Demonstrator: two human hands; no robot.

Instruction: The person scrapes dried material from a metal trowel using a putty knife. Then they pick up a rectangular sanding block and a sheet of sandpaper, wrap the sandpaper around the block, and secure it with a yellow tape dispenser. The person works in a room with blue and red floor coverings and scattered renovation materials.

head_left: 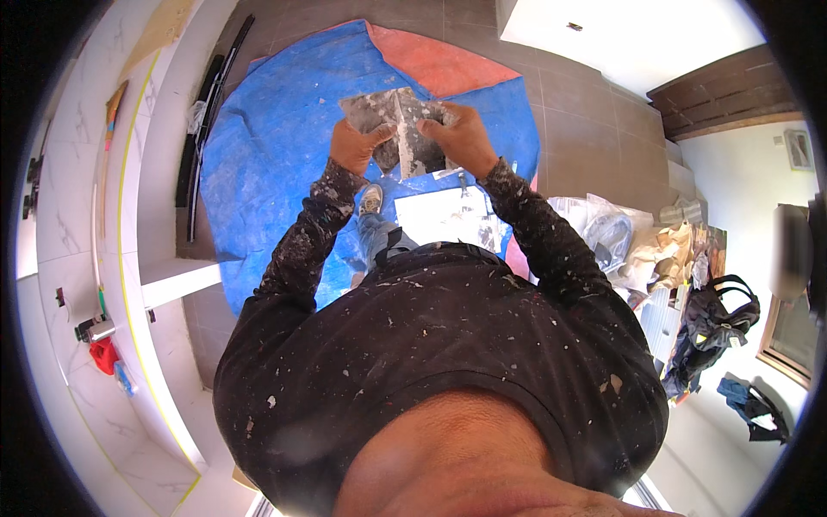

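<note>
Grey, white-smeared plate (379, 114), with a pale ridge down its middle, is held above the blue sheet (284, 129), towards that sheet's far part; whether it is made of one bent piece or two pieces set together cannot be told. Two hands are seen on it. Its left side is pinched by the left hand (353, 146), with the thumb laid across the near face; its right side is pinched in the same way by the right hand (465, 138). Each grip is closed down to the plate's thickness, with the fingers behind partly hidden.

One blue sheet is spread on the brown tiled floor (581, 129), and one red corner (439, 67) of it is turned over at its far edge. One shoe (370, 200) and one white rectangle (426, 220) are seen on the sheet's near part; the dark marks at the rectangle's right end are too blurred to be read. Two long black bars (196, 155) are laid to the left of the sheet. To its right, one clear plastic bag (607, 237), some crumpled brown paper (668, 254) and, farthest out, one black backpack (715, 323) are gathered.
</note>
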